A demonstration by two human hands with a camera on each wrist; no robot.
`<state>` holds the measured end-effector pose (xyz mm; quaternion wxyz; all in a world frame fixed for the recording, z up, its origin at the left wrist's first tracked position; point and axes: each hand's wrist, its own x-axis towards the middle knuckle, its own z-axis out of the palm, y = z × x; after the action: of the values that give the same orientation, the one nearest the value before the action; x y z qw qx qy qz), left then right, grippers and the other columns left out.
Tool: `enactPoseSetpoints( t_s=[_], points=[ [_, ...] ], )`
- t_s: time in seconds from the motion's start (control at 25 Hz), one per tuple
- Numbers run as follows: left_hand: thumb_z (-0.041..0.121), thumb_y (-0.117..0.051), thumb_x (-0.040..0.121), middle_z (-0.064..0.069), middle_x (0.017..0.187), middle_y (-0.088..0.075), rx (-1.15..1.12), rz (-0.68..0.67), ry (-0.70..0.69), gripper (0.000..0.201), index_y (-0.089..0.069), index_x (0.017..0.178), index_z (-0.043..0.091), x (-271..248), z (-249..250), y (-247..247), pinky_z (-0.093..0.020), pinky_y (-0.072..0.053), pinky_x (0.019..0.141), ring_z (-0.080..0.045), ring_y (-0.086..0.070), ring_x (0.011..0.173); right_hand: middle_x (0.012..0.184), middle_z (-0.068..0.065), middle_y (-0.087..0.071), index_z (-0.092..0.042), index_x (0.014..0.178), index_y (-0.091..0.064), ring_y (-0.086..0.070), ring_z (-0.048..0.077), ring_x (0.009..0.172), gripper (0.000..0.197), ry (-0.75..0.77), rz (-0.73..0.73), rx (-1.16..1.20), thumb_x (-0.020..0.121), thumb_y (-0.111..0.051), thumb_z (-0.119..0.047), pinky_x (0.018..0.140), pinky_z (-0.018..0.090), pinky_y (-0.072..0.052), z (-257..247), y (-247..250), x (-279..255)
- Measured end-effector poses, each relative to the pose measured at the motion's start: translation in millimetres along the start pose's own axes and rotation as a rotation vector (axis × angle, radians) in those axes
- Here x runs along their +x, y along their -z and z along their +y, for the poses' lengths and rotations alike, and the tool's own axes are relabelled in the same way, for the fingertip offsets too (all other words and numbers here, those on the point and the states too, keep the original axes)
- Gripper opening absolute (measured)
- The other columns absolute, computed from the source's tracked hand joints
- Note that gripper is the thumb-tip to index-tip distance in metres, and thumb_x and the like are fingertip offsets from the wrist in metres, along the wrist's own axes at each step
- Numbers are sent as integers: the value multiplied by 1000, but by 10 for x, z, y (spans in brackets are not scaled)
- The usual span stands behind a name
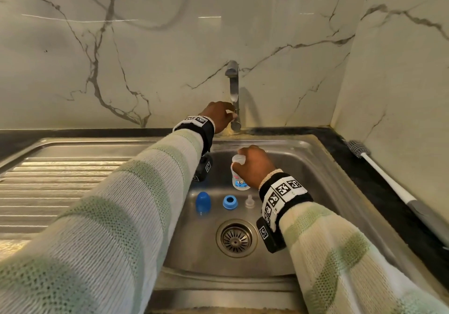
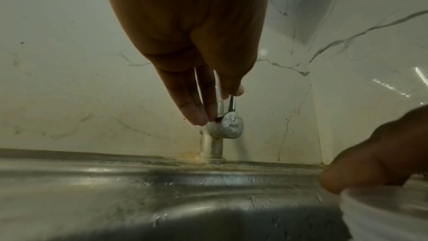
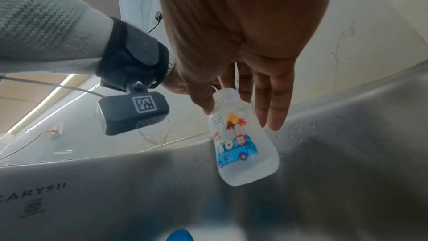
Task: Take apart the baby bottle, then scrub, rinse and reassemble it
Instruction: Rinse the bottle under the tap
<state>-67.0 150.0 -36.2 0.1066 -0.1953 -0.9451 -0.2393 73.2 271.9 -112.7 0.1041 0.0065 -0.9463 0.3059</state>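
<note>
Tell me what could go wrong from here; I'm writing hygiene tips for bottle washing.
1. The right hand holds the bottle body only by its neck; wet, it might slip into the sink.
2. The clear nipple lies close to the drain; a strong flow could push it onto the strainer.
3. The left hand is on the tap lever; opening it hard may splash water off the basin.
</note>
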Motion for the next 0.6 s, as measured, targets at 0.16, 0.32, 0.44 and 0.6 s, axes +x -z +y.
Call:
enactPoseSetpoints(
  t_s=[0.16, 0.32, 0.44, 0.6],
  points=[
    [37, -54, 98, -5, 98, -72, -79, 39, 4, 25, -70, 105, 19, 40, 54, -16, -35, -55, 81, -24, -68, 83, 133, 11, -52, -11, 133, -56, -54, 27, 119, 46, 4, 11, 17, 90, -60, -26, 101, 35, -45, -12, -6, -16],
    [34, -56, 98, -4, 80, -70, -113, 45, 24, 22, -66, 88, 17, 59, 105, -1, -26, -52, 62, -20, -69, 64, 134, 11, -52, -9, 133, -55, -53, 27, 120, 46, 5, 14, 27, 90, -60, -25, 101, 36, -44, -20, -29, -36],
    [31, -55, 98, -3, 74, -71, -120, 27, 22, 23, -68, 90, 13, 66, 119, 37, -22, -50, 56, -18, -70, 59, 133, 10, -51, -10, 133, -55, -54, 26, 120, 46, -10, 6, 45, 90, -61, -25, 101, 36, -46, -33, -22, -31],
    [27, -55, 98, -3, 74, -73, -194, 21, 51, 23, -71, 93, 10, 62, 91, 34, -25, -57, 63, -19, -73, 63, 132, 10, -51, -9, 132, -56, -55, 27, 118, 46, -29, -1, 74, 89, -62, -24, 100, 38, -48, -26, -23, -25]
  ],
)
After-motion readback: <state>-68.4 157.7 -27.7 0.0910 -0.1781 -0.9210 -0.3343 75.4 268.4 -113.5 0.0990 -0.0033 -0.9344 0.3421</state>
